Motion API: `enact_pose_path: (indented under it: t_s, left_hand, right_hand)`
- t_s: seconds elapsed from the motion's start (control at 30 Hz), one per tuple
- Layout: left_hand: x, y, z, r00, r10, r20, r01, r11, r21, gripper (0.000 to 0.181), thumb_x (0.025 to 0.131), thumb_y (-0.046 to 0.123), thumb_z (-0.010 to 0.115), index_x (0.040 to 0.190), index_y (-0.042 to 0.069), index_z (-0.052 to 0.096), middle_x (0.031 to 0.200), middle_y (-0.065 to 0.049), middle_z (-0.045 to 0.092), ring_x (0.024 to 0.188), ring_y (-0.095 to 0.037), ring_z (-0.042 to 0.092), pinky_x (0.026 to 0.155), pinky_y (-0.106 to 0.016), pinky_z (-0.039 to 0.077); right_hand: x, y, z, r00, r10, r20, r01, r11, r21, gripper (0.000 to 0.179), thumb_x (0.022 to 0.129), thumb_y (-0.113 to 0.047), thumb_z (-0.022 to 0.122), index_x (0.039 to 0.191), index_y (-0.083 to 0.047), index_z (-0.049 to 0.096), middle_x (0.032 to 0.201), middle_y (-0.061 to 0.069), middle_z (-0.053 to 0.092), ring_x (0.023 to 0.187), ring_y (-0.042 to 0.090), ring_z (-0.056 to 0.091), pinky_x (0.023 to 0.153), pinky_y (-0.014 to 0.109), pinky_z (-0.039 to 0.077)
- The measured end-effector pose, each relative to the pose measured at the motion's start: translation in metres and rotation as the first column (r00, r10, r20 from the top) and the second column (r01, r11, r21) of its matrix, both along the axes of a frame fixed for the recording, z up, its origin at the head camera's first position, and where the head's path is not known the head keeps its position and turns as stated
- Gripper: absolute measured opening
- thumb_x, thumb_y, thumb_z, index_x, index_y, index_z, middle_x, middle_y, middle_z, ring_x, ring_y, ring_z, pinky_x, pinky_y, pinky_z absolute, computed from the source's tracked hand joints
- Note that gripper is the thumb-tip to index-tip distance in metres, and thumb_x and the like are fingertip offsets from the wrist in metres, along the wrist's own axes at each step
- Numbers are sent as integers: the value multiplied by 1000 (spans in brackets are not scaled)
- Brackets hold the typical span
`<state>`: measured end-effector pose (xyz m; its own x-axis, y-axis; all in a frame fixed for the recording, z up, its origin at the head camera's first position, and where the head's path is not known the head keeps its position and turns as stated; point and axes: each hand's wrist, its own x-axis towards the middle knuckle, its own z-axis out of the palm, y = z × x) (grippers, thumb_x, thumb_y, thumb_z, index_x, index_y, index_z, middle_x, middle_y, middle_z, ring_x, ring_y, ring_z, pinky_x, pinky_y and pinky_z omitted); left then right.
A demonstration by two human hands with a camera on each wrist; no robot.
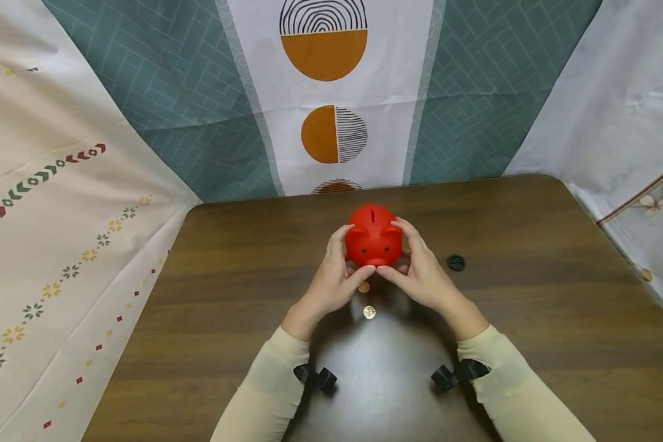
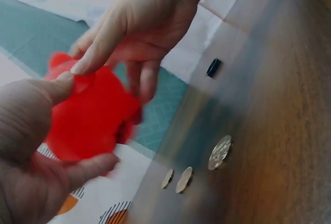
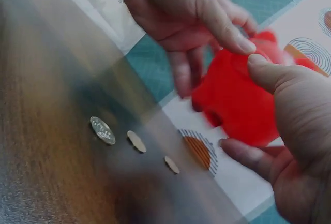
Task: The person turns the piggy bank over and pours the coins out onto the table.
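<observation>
Both hands grip a red piggy bank (image 1: 373, 236) above the table, one on each side. Its coin slot faces up and its snout points toward me in the head view. My left hand (image 1: 331, 280) holds the left side, thumb at the snout. On the right side, my right hand (image 1: 420, 276) mirrors it, and the thumb tips nearly meet. A dark opening shows in the underside in the left wrist view. Below lie a gold coin (image 1: 369, 312) and a copper-coloured coin (image 1: 363, 286). The wrist views show three coins, the largest a shiny coin (image 2: 220, 152).
A round black plug (image 1: 456, 263) lies on the wooden table (image 1: 226, 319), right of the right hand. Patterned cloth (image 1: 193, 110) hangs behind the table's far edge, with pale cloths at both sides. Black wrist cameras are strapped over the sleeves.
</observation>
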<state>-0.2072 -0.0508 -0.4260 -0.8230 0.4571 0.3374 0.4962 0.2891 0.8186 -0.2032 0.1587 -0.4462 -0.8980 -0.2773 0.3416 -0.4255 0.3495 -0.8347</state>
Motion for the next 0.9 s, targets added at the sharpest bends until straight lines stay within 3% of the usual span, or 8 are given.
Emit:
enact_pose_path:
  t_s: [0.07, 0.13, 0.23, 0.3, 0.4, 0.5, 0.8, 0.9]
  left_hand:
    - [-6, -2, -10, 997, 68, 30, -66, 995, -74, 79, 89, 27, 70, 148, 16, 18, 139, -12, 35, 88, -20, 60, 70, -29, 56]
    - [-6, -3, -9, 995, 99, -6, -100, 991, -87, 80, 87, 31, 71, 148, 20, 21, 139, -9, 37, 92, -19, 59, 74, -29, 56]
    - [-3, -2, -2, 987, 53, -149, -50, 998, 22, 79, 82, 19, 76, 143, 16, 26, 148, -12, 27, 105, -25, 59, 75, -28, 56]
    - [-3, -1, 1, 983, 28, -184, -16, 998, 64, 80, 80, 14, 78, 142, 14, 26, 151, -12, 23, 103, -27, 61, 73, -28, 57]
    - [-4, -2, -4, 994, 40, -97, -40, 999, -3, 80, 82, 17, 77, 143, 14, 25, 147, -13, 27, 94, -25, 62, 65, -23, 56]
    - [-6, -4, -7, 998, 54, -14, -55, 996, -70, 81, 84, 22, 75, 146, 16, 22, 142, -11, 32, 84, -23, 63, 59, -22, 54]
    - [-8, -4, -10, 1000, -3, -5, 3, 1000, 25, 82, 82, 15, 76, 142, 21, 21, 145, -5, 26, 92, -24, 64, 59, -25, 56]
    - [-7, -4, -8, 998, -17, -60, 20, 999, 49, 81, 81, 11, 76, 141, 17, 22, 147, -9, 24, 100, -30, 62, 61, -29, 58]
  right_hand:
    - [1, 0, 1, 998, -22, 60, 21, 1000, 18, 81, 84, -30, 75, 148, -24, 25, 142, 7, 40, 88, 26, 66, 65, 30, 58]
    - [3, 1, 4, 999, -41, 20, 41, 999, 21, 81, 83, -29, 77, 148, -23, 29, 139, 7, 44, 84, 24, 67, 66, 31, 58]
    - [6, 1, 11, 989, -34, -145, 29, 999, -37, 83, 77, -12, 81, 144, -16, 33, 149, 10, 34, 96, 31, 66, 73, 38, 58]
    - [6, 1, 13, 980, -37, -195, 29, 999, -46, 85, 75, -7, 82, 144, -14, 33, 152, 9, 30, 104, 35, 63, 74, 39, 58]
    - [5, 0, 7, 998, -24, -65, 22, 1000, -22, 84, 79, -15, 80, 146, -20, 30, 148, 9, 34, 105, 36, 61, 69, 32, 58]
    - [3, 1, 3, 999, -34, 35, 33, 999, 15, 85, 81, -22, 79, 148, -27, 27, 141, 8, 40, 103, 37, 62, 63, 28, 57]
    - [4, -3, 5, 1000, -15, 0, 15, 1000, -12, 86, 80, -12, 79, 148, -23, 27, 156, 1, 22, 111, 40, 59, 68, 32, 58]
    - [10, -6, 14, 998, -3, -70, 1, 1000, -26, 82, 79, -4, 78, 145, -15, 31, 156, 8, 22, 109, 43, 59, 68, 37, 58]
